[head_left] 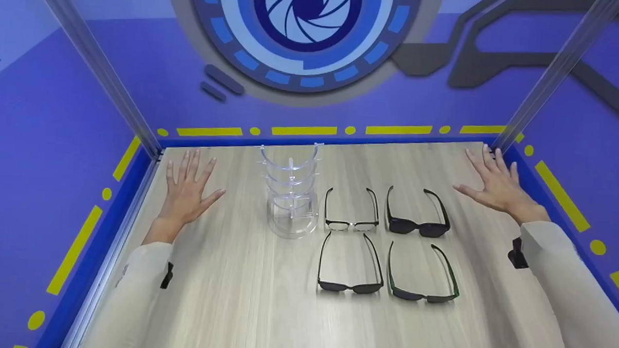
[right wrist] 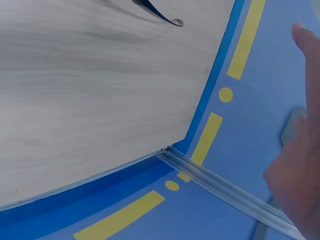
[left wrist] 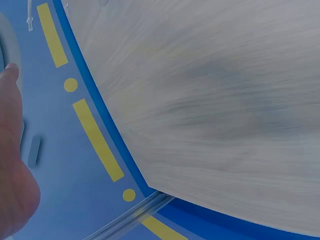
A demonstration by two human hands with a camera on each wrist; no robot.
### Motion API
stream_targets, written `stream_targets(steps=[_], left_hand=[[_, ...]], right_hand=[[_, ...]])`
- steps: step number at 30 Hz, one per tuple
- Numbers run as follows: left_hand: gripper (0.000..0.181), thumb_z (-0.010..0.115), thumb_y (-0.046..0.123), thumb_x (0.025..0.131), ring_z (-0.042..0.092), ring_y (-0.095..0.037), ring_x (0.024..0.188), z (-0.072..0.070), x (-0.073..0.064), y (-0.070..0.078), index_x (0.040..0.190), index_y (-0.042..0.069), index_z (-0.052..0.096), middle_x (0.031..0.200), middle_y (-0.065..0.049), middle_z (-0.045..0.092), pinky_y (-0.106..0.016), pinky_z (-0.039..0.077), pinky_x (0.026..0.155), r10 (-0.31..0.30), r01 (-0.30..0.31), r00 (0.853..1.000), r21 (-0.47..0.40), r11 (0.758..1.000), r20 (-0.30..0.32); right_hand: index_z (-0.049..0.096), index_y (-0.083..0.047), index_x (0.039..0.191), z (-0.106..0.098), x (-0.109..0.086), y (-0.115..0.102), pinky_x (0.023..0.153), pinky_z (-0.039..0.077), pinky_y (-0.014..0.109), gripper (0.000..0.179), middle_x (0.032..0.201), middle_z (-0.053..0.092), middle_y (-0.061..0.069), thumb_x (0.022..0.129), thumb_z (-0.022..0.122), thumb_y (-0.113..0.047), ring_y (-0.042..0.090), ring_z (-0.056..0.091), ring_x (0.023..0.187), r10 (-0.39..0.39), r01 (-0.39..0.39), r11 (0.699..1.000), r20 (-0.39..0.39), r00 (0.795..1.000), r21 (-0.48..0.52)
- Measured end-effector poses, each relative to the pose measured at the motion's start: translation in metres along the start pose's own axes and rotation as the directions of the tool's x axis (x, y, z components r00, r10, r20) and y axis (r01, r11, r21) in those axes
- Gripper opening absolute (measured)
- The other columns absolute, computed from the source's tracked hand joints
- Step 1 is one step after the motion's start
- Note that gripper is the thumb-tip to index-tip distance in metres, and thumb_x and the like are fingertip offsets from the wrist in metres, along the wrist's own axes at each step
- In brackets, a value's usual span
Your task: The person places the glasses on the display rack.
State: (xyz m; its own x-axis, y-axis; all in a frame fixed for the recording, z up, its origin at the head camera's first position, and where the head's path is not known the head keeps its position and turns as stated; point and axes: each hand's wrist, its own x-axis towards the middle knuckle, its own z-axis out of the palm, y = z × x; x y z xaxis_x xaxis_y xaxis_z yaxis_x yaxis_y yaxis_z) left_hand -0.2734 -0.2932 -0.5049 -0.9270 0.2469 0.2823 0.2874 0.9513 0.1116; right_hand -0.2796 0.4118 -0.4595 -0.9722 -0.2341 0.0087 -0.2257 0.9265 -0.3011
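In the head view my left hand (head_left: pixel 186 194) has its fingers spread over the left side of the table and holds nothing. My right hand (head_left: pixel 499 183), fingers also spread, is at the back right corner. Between them stands a clear plastic eyeglasses stand (head_left: pixel 291 199) with several curved tiers, none bearing glasses. To its right lie clear-lens glasses (head_left: pixel 351 225) and thick black sunglasses (head_left: pixel 419 227). Nearer me are thin-framed dark sunglasses (head_left: pixel 350 287) and sunglasses with green on the temples (head_left: pixel 423 296). All lie with their temples unfolded and pointing away.
The light wooden table (head_left: pixel 233 305) is bounded by blue printed panels (head_left: pixel 332 115) at the back and sides. Metal posts rise at both back corners, the left post (head_left: pixel 107 79) and the right post (head_left: pixel 555 74). A temple tip (right wrist: pixel 170 21) shows in the right wrist view.
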Motion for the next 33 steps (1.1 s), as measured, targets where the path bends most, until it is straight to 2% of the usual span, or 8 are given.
stream_targets(steps=[6,12,16,19,23,28,33], left_hand=[[0.08,0.061,0.048,0.099,0.009,-0.045,0.157,0.006,-0.01,0.003,0.162,0.015,0.026,0.17,-0.024,0.012,-0.074,-0.002,0.121,-0.018,0.017,1.0,-0.067,0.998,-0.012],[0.079,0.061,0.044,0.1,0.014,-0.045,0.155,0.011,-0.021,0.005,0.163,0.012,0.025,0.169,-0.025,0.015,-0.074,0.002,0.12,-0.026,0.027,1.0,-0.14,0.99,0.007],[0.076,0.061,0.04,0.101,0.02,-0.045,0.152,0.014,-0.029,0.01,0.162,0.01,0.027,0.168,-0.025,0.018,-0.073,0.008,0.118,-0.028,0.026,1.0,-0.188,0.982,-0.009],[0.073,0.06,0.036,0.101,0.025,-0.045,0.15,0.016,-0.034,0.014,0.161,0.008,0.028,0.166,-0.026,0.022,-0.07,0.011,0.118,-0.034,0.028,0.999,-0.241,0.97,-0.02],[0.07,0.059,0.032,0.102,0.031,-0.046,0.146,0.017,-0.037,0.02,0.16,0.006,0.029,0.163,-0.026,0.029,-0.068,0.016,0.115,-0.027,0.017,0.999,-0.301,0.953,-0.03],[0.068,0.059,0.028,0.103,0.036,-0.046,0.144,0.021,-0.043,0.029,0.159,0.003,0.03,0.158,-0.027,0.039,-0.066,0.023,0.115,-0.023,0.004,0.999,-0.372,0.928,-0.047],[0.065,0.058,0.026,0.104,0.047,-0.043,0.137,0.027,-0.052,0.039,0.158,0.002,0.031,0.152,-0.026,0.046,-0.063,0.034,0.111,-0.042,0.027,0.999,-0.428,0.903,-0.024]], right_hand=[[-0.005,-0.022,0.165,0.004,-0.001,-0.003,0.113,-0.013,0.081,0.102,0.168,-0.014,0.025,0.096,0.062,-0.055,0.054,-0.012,0.153,-0.001,0.001,0.999,0.006,1.0,0.035],[0.001,-0.018,0.166,0.009,-0.001,-0.007,0.117,-0.008,0.078,0.101,0.17,-0.005,0.024,0.095,0.067,-0.045,0.051,-0.003,0.155,-0.046,0.059,0.985,-0.082,0.996,0.161],[0.004,-0.021,0.166,0.013,-0.001,-0.013,0.117,0.003,0.08,0.098,0.171,-0.001,0.023,0.095,0.07,-0.038,0.055,0.005,0.154,-0.067,0.096,0.961,-0.122,0.99,0.259],[0.003,-0.029,0.166,0.015,-0.001,-0.019,0.114,0.01,0.082,0.097,0.172,0.001,0.019,0.096,0.07,-0.037,0.055,0.008,0.154,-0.038,0.072,0.937,-0.105,0.994,0.343],[0.004,-0.035,0.165,0.021,-0.003,-0.025,0.11,0.018,0.084,0.095,0.171,0.013,0.019,0.097,0.07,-0.037,0.053,0.018,0.153,-0.008,0.048,0.907,-0.098,0.995,0.418],[0.007,-0.025,0.166,0.034,-0.004,-0.032,0.112,0.026,0.077,0.091,0.167,0.022,0.025,0.098,0.069,-0.026,0.053,0.03,0.147,-0.056,0.1,0.873,-0.105,0.993,0.477],[0.01,-0.021,0.165,0.048,-0.009,-0.043,0.111,0.034,0.073,0.089,0.161,0.031,0.029,0.099,0.069,-0.018,0.053,0.041,0.141,-0.101,0.136,0.843,-0.095,0.99,0.521]])
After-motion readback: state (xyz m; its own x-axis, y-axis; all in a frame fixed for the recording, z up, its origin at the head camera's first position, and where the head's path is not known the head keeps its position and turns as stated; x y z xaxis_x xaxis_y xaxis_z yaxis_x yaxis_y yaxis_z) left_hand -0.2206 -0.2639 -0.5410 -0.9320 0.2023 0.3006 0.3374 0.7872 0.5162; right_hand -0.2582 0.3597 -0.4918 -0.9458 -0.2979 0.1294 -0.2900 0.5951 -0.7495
